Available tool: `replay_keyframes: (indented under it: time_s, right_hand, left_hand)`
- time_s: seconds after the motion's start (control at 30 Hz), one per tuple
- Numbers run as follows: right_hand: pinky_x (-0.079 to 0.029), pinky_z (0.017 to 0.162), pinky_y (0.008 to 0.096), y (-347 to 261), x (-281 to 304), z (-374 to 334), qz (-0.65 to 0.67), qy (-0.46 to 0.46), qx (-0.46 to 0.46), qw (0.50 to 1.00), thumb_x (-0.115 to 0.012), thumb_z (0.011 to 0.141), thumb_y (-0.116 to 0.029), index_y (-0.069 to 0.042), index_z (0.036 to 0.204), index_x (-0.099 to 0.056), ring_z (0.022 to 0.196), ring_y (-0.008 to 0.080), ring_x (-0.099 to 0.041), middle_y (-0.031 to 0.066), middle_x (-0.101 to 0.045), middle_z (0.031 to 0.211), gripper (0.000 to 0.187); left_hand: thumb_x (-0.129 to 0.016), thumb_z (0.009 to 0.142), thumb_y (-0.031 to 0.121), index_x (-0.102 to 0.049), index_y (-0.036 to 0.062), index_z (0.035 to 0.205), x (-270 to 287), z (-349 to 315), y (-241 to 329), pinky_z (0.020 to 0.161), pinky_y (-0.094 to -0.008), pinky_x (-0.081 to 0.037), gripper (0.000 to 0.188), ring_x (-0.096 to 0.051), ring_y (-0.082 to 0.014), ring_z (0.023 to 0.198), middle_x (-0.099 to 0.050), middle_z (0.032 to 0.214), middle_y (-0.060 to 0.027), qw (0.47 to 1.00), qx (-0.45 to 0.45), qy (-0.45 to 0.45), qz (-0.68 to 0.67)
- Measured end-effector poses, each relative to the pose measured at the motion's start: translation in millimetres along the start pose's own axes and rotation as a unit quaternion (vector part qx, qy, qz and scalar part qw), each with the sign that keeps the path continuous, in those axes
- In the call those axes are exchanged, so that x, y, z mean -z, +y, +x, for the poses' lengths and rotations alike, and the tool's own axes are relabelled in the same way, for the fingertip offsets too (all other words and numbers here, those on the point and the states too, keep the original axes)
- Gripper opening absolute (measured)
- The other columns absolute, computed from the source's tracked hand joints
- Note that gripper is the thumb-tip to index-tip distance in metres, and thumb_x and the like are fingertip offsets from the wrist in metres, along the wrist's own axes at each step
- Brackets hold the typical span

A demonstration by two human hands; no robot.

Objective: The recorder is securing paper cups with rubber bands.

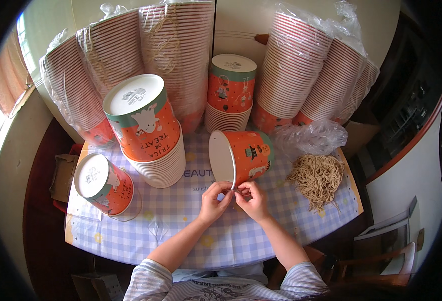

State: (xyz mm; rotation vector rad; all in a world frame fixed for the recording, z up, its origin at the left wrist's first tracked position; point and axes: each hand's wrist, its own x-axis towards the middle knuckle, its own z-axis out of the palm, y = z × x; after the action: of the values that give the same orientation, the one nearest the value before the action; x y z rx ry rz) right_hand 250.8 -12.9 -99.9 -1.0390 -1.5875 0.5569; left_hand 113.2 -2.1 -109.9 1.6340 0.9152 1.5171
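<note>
An orange paper bucket with a green band and cartoon figures lies on its side mid-table, its white open mouth turned left. At the near side of its rim both hands meet. My left hand is closed, fingers pinching the rim edge. My right hand is also closed in a pinch against the rim; what lies between its fingertips is too small to make out. Right of the bucket sits a tangled heap of tan cords.
Nested upside-down buckets stand left of centre, with another stack behind. A single bucket with a cord handle stands upside down at left. Tall plastic-wrapped bucket stacks line the back. Crumpled clear plastic lies by the cords.
</note>
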Motion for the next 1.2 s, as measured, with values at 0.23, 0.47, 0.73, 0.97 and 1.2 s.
replay_keyframes:
  time_s: [0.23,0.47,0.73,0.97,1.2]
  right_hand:
    - [-0.05,0.059,0.0254,2.3,3.5,2.5,-0.06,0.014,0.042,0.997,-0.064,0.071,0.001,-0.003,0.084,-0.054,0.066,0.0167,-0.06,0.0077,-0.056,0.078,0.017]
    - [-0.048,0.057,0.0267,-1.1,4.6,3.0,-0.09,0.003,0.065,0.994,-0.064,0.071,0.0,-0.004,0.082,-0.054,0.063,0.0176,-0.06,0.0066,-0.057,0.073,0.015]
    - [-0.047,0.057,0.0235,-0.7,2.4,0.6,-0.057,0.029,0.037,0.997,-0.064,0.072,0.0,-0.003,0.08,-0.053,0.062,0.0124,-0.059,0.005,-0.058,0.071,0.014]
    - [-0.047,0.056,0.0256,-0.2,3.4,0.0,-0.081,0.034,0.034,0.996,-0.063,0.073,0.0,-0.003,0.08,-0.052,0.061,0.0155,-0.059,0.0062,-0.057,0.071,0.014]
    - [-0.046,0.054,0.0241,-0.2,0.8,-0.4,-0.081,0.051,0.039,0.995,-0.064,0.071,0.001,-0.003,0.079,-0.053,0.058,0.0122,-0.057,0.0047,-0.057,0.067,0.014]
  left_hand:
    - [-0.062,0.074,-0.002,-0.061,0.0017,0.091,0.2,0.8,2.0,0.064,-0.024,-0.048,0.018,-0.058,-0.014,0.072,-0.06,0.089,-0.0083,1.0,-0.007,0.0,0.011]
    - [-0.06,0.075,-0.005,-0.059,-0.0015,0.089,1.3,0.3,3.4,0.069,-0.0237,-0.048,0.014,-0.057,-0.0132,0.079,-0.058,0.092,-0.009,1.0,0.011,-0.016,0.013]
    - [-0.062,0.074,-0.002,-0.061,0.0018,0.092,0.8,0.7,0.9,0.064,-0.024,-0.048,0.018,-0.058,-0.0136,0.072,-0.06,0.089,-0.0081,1.0,-0.008,-0.004,0.018]
    - [-0.062,0.074,-0.002,-0.061,0.0015,0.092,0.7,0.1,2.5,0.064,-0.0241,-0.048,0.019,-0.059,-0.014,0.073,-0.059,0.089,-0.0082,1.0,0.002,-0.011,0.008]
    - [-0.062,0.074,-0.001,-0.061,0.0015,0.093,-0.5,-0.6,1.5,0.065,-0.0243,-0.048,0.02,-0.059,-0.0142,0.073,-0.059,0.09,-0.0086,1.0,0.005,-0.017,0.003]
